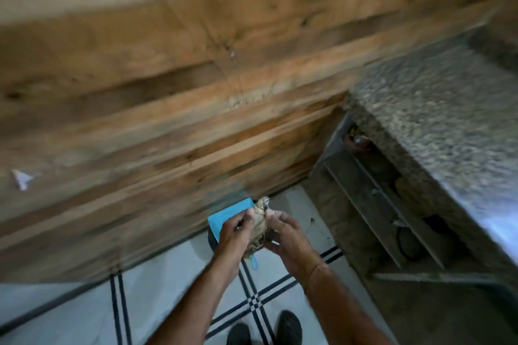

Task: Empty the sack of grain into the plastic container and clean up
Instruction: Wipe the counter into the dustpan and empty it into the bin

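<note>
View from above, looking down at a person's two bare forearms reaching forward over a tiled floor (168,302). The picture is blurred throughout.

Between the hands is the sack (258,223), scrunched into a small, tight, upright bundle. It is pale tan and coarse, with loose frayed fibres sticking out at its lower end and a knotted or twisted tip at the top. It is held in the air, in front of the body, just above and in front of the container.

The left hand (234,232) wraps its curled fingers around the left side of the bundle. The right hand (288,235) grips the right side, with its thumb up near the top of the bundle. Both hands grasp the sack firmly.

A short blue strip (253,263) pokes out below the bundle; what it is cannot be told.

The container (228,214) sits on the floor against the wall, partly hidden behind the left hand. Its top is bright blue and flat, and its side looks dark.

A wooden wall (196,92) of wide brown planks fills most of the view. At the right is a speckled grey stone counter (434,120), with dim shelves (372,199) beneath it. The floor is white with crossing pairs of black lines. The toes of two dark shoes (288,325) show at the bottom edge.
</note>
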